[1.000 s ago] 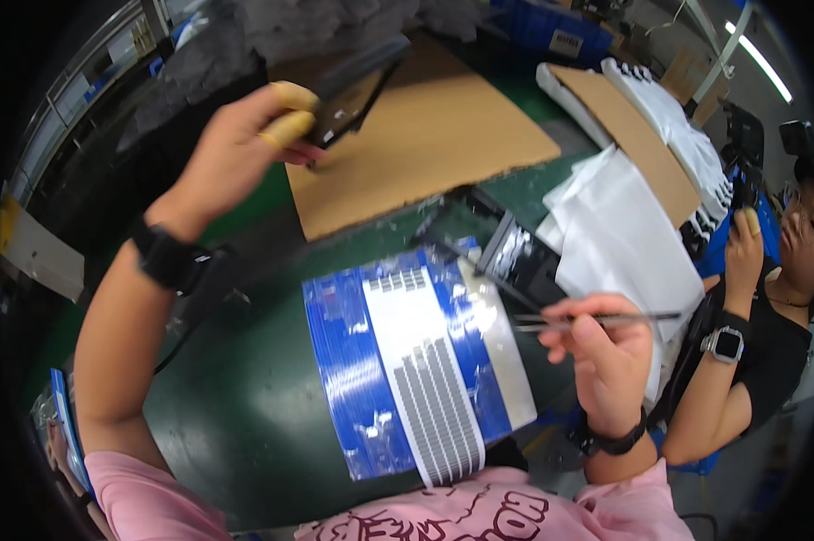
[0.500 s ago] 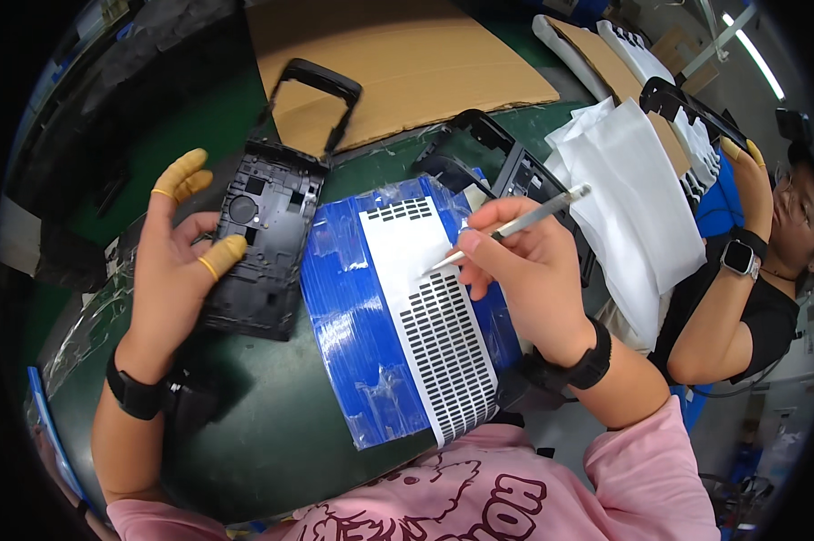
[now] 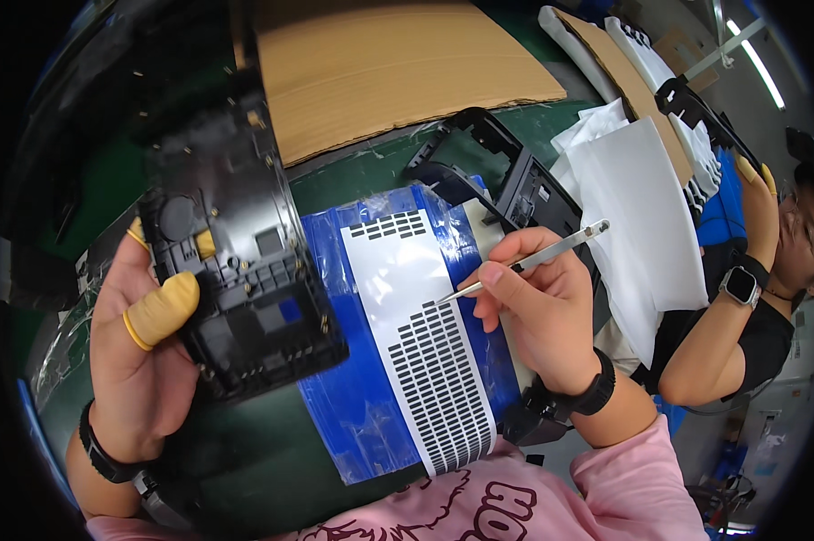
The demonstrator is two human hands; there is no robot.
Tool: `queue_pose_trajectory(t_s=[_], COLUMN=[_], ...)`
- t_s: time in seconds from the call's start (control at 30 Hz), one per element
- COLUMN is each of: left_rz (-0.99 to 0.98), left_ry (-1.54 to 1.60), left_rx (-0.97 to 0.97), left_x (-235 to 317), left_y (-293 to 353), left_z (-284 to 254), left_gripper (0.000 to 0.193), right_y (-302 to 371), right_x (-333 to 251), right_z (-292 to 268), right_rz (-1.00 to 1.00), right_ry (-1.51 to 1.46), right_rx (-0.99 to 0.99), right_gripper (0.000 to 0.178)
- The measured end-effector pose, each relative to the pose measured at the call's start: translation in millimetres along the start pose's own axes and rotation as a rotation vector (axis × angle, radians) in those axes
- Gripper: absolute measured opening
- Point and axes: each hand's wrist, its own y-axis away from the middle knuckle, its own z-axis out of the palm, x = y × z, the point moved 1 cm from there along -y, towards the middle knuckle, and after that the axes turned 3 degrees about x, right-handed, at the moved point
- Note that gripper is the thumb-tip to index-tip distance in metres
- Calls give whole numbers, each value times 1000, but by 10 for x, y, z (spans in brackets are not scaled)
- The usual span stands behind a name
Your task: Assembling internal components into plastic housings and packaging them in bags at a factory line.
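With yellow finger cots on several fingertips, my left hand [image 3: 141, 361] grips a black plastic housing [image 3: 263, 257] by its left edge. The housing is raised and tilted, with ribs, clips and small brass-coloured inserts showing. My right hand [image 3: 538, 311] pinches metal tweezers [image 3: 554, 251]. Their tip is at the upper edge of the rows of small black labels on a white sheet [image 3: 384, 279]; whether it touches a label I cannot tell. The sheet lies over a blue block [image 3: 330, 397] wrapped in clear tape, and its upper middle is bare white.
Brown cardboard [image 3: 398, 72] lies at the back. Another black plastic frame [image 3: 488, 158] rests behind the blue block. White foam sheets [image 3: 637, 216] stand at the right, beside a co-worker whose raised hand [image 3: 757, 194] is near another black part.
My left hand has lifted the housing nearer and turned it, so its inside looks different. The tweezers' tip has moved down and right along the label rows.
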Motion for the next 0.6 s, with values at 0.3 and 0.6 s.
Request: queue_pose_trajectory(t_s=[0.3, 0.6], left_rz=[34, -1], left_ry=[277, 237], left_rx=[7, -96], left_x=[-142, -325], left_y=[-91, -97], left_z=[198, 195], left_gripper=[52, 59], right_y=[-26, -34], right_x=[5, -247], right_z=[-6, 24], right_rz=[24, -53], right_ry=[-6, -102], right_rx=[-18, -78], right_gripper=[14, 15])
